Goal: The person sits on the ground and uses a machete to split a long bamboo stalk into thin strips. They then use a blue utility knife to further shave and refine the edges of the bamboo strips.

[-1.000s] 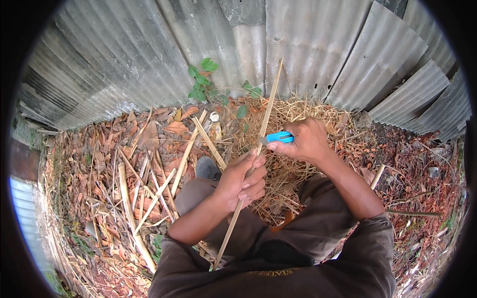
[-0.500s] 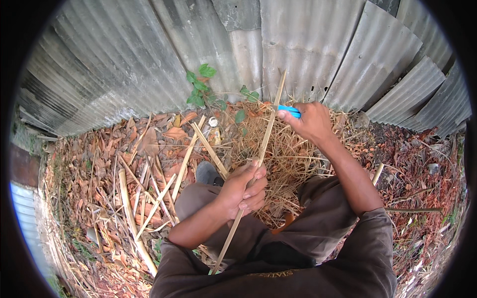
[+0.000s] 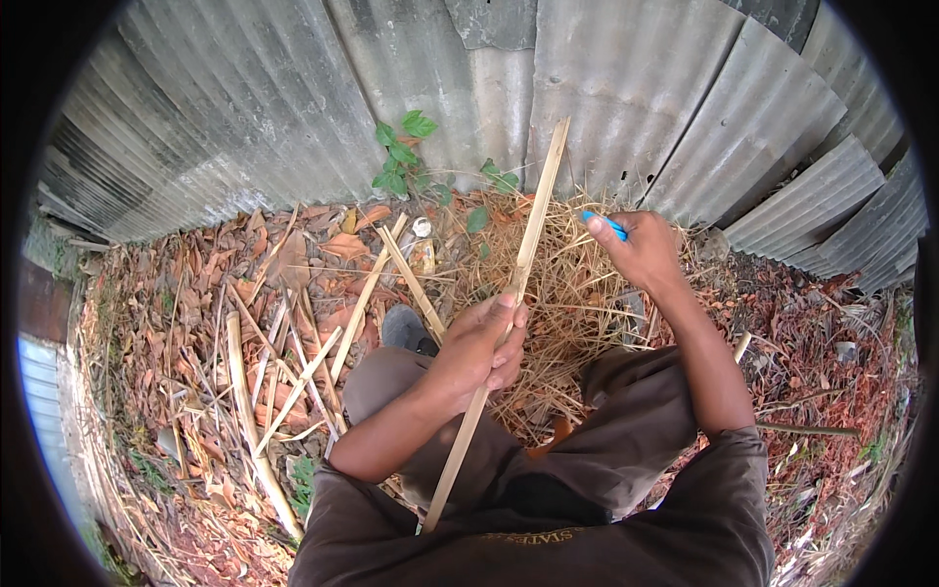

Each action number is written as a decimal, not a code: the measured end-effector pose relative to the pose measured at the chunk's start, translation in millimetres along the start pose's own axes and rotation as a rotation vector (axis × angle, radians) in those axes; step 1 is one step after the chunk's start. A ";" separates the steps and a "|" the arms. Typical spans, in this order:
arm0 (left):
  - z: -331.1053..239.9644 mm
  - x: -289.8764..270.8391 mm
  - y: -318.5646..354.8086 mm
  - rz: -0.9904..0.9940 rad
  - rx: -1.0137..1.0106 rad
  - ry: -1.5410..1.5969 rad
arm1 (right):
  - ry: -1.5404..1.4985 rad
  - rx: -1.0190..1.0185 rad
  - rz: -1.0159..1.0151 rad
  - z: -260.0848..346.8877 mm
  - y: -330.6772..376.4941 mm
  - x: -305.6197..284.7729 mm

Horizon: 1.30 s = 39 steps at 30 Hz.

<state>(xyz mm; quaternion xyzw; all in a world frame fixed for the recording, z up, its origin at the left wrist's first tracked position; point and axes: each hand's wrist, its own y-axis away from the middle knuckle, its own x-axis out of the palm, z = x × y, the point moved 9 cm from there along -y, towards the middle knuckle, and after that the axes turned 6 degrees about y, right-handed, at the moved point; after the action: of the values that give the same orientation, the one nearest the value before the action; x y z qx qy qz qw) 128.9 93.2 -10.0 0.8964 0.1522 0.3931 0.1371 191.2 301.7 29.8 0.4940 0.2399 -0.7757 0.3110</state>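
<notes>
Grey corrugated metal fence (image 3: 293, 117) closes off the far side; loose cut bamboo strips (image 3: 293, 382) clutter the leaf-strewn ground (image 3: 166, 323) leftward, straw pile (image 3: 577, 293) ahead.

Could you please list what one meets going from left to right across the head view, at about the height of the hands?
Split stalks on the leaves → shoe → left hand → bamboo strip → right hand with a blue tool.
</notes>
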 end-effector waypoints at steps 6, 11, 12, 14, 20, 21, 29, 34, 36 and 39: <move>-6.6 0.0 1.4 -0.036 0.033 -0.023 | 0.036 -0.363 -0.044 64.2 30.0 20.2; -2.3 -2.3 0.3 -0.011 0.001 0.048 | 0.084 -0.367 -0.149 58.3 15.8 17.8; -3.3 -1.1 0.1 -0.006 0.003 0.044 | 0.077 -0.381 -0.168 59.0 13.1 19.1; -4.6 1.7 0.3 0.003 0.007 0.036 | 0.143 -0.312 -0.208 44.6 0.6 15.4; 4.9 3.8 5.2 0.025 -0.013 -0.076 | 0.156 -0.146 -0.159 27.8 -12.2 4.1; 3.1 2.4 5.8 0.010 0.000 -0.084 | 0.158 -0.251 -0.151 42.1 3.0 12.8; 13.8 4.2 12.5 0.018 -0.017 -0.176 | 0.234 -0.176 -0.266 6.7 -35.1 -8.5; 15.0 7.5 3.8 0.018 -0.016 -0.214 | 0.288 -0.211 -0.390 -12.2 -50.4 -12.5; 14.3 8.9 0.1 0.015 -0.015 -0.207 | 0.280 -0.221 -0.414 -15.1 -53.8 -13.6; 14.7 11.6 -5.4 0.019 0.001 -0.201 | 0.268 -0.229 -0.435 -19.9 -57.4 -13.3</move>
<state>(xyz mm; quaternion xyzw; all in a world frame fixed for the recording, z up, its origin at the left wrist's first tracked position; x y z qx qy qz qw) 146.5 100.7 -13.9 0.9327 0.1296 0.3025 0.1476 166.4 358.2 37.8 0.4905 0.4653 -0.7200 0.1565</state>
